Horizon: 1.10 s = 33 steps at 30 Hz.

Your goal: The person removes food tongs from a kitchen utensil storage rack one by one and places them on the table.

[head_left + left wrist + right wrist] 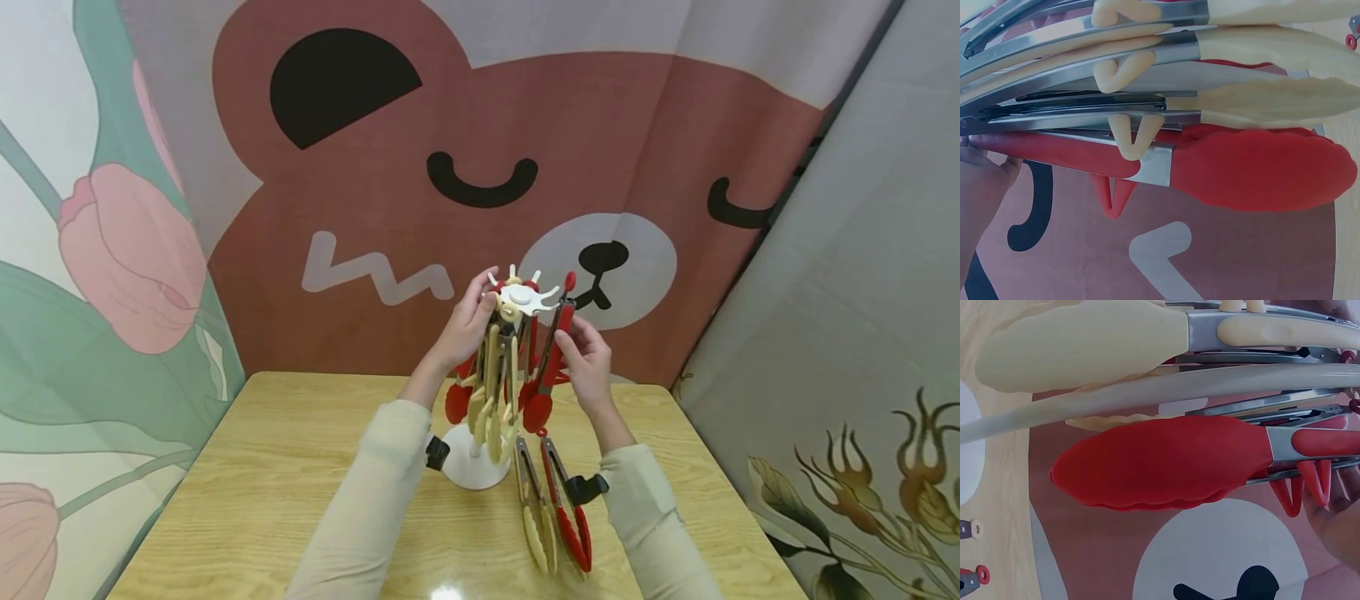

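A white rotating rack (520,297) stands on a round base (487,475), and its pole (1010,422) crosses the right wrist view. Several beige tongs (491,375) and red tongs (457,402) hang from its hooks. My left hand (461,329) grips the left side of the rack's top, thumb in front and fingers behind. In the left wrist view it lies against the handle end of hanging red tongs (1260,169). My right hand (588,367) pinches another pair of red tongs (1166,462) by the handle, its ring end up beside a right-hand hook.
Below the rack, beige tongs (538,533) and red tongs (576,533) lie side by side on the wooden table (247,508). A bear-print curtain (360,200) hangs behind, with floral curtains (112,333) at both sides.
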Each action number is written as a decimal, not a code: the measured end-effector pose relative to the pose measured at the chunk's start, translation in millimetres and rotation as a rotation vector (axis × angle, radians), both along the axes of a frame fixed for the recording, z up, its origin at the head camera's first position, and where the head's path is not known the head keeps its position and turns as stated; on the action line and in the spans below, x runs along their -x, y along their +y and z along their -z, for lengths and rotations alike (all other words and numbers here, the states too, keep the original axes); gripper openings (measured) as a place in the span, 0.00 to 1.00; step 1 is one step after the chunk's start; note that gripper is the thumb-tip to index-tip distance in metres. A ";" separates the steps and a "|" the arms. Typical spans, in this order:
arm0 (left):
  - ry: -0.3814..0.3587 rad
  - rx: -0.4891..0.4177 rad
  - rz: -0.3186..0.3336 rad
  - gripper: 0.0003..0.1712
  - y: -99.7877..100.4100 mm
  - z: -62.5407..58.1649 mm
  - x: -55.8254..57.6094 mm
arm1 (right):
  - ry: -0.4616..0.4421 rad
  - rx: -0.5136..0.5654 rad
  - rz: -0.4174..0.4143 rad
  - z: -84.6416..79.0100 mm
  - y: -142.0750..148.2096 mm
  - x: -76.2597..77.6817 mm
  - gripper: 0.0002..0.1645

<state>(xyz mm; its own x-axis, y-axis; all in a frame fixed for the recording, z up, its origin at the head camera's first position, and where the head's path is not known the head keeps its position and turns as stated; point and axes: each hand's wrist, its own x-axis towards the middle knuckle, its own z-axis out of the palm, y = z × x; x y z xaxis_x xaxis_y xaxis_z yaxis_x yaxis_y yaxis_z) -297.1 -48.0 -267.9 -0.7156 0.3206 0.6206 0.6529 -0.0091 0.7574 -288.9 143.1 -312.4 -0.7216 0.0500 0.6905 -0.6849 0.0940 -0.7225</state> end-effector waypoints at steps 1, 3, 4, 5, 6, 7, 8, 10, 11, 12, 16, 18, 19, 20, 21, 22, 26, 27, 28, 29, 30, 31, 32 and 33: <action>0.000 -0.001 0.002 0.25 0.2 0.0 -0.2 | -0.001 0.000 0.004 0.5 0.7 -0.1 0.15; -0.001 -0.003 0.004 0.25 0.3 0.1 -0.4 | -0.006 0.004 0.008 1.3 2.0 -0.4 0.15; -0.004 -0.004 0.006 0.25 0.2 0.2 -0.4 | -0.008 0.006 0.008 1.9 2.8 -0.4 0.15; -0.006 -0.004 0.007 0.25 0.1 0.3 -0.6 | -0.014 0.009 0.010 2.3 3.5 -0.5 0.15; -0.007 -0.004 0.008 0.25 0.0 0.4 -0.7 | -0.017 0.008 0.012 2.7 4.2 -0.6 0.15; -0.009 -0.005 0.007 0.25 -0.3 0.4 -0.9 | -0.019 0.007 0.013 3.1 4.7 -0.8 0.15; -0.009 -0.006 0.006 0.25 -0.4 0.5 -1.1 | -0.020 0.007 0.013 3.4 5.3 -0.9 0.15; -0.011 -0.005 0.006 0.25 -0.7 0.4 -1.3 | -0.017 0.006 0.011 4.2 6.3 -1.2 0.15; -0.011 -0.005 0.005 0.25 -0.7 0.3 -1.4 | -0.017 0.006 0.010 4.6 6.7 -1.4 0.15; -0.010 -0.004 0.005 0.25 -0.7 0.2 -1.5 | -0.015 0.006 0.008 5.0 7.1 -1.6 0.15; -0.008 -0.006 0.009 0.25 0.3 0.6 -0.9 | -0.022 0.026 -0.006 7.3 9.8 -1.1 0.15; -0.006 -0.007 0.011 0.25 0.8 0.4 -1.3 | -0.028 0.037 -0.011 8.6 11.6 -0.6 0.15; -0.006 -0.006 0.011 0.25 1.0 0.5 -1.2 | -0.032 0.044 -0.014 9.1 12.4 -0.3 0.15; -0.006 -0.005 0.011 0.25 1.2 0.6 -0.9 | -0.036 0.047 -0.013 9.6 13.3 -0.1 0.15; -0.004 -0.004 0.010 0.25 1.3 0.6 -0.9 | -0.037 0.050 -0.011 10.1 14.0 0.0 0.15; -0.003 -0.002 0.008 0.25 1.3 0.5 -0.8 | -0.042 0.054 -0.008 10.6 14.6 0.3 0.15; 0.003 -0.014 0.014 0.25 1.8 7.5 9.4 | -0.053 0.073 0.008 12.2 17.3 1.4 0.14; 0.006 -0.016 0.013 0.25 2.0 9.8 12.8 | -0.052 0.078 0.008 12.6 18.1 1.5 0.14; 0.008 -0.020 0.014 0.26 2.3 12.4 16.4 | -0.051 0.082 0.009 12.9 18.8 1.7 0.14; 0.010 -0.025 0.016 0.26 2.5 14.9 19.9 | -0.049 0.085 0.011 13.2 19.4 1.7 0.14; 0.011 -0.029 0.017 0.26 2.8 17.5 23.3 | -0.047 0.087 0.015 13.4 20.2 1.7 0.14; 0.014 -0.031 0.016 0.26 3.1 18.3 24.3 | -0.045 0.085 0.021 13.7 21.1 1.5 0.14; 0.018 -0.030 0.014 0.26 3.4 18.8 24.7 | -0.044 0.085 0.025 14.1 22.0 1.4 0.14; 0.022 -0.031 0.015 0.26 3.7 19.2 25.1 | -0.044 0.082 0.031 14.4 23.1 1.2 0.15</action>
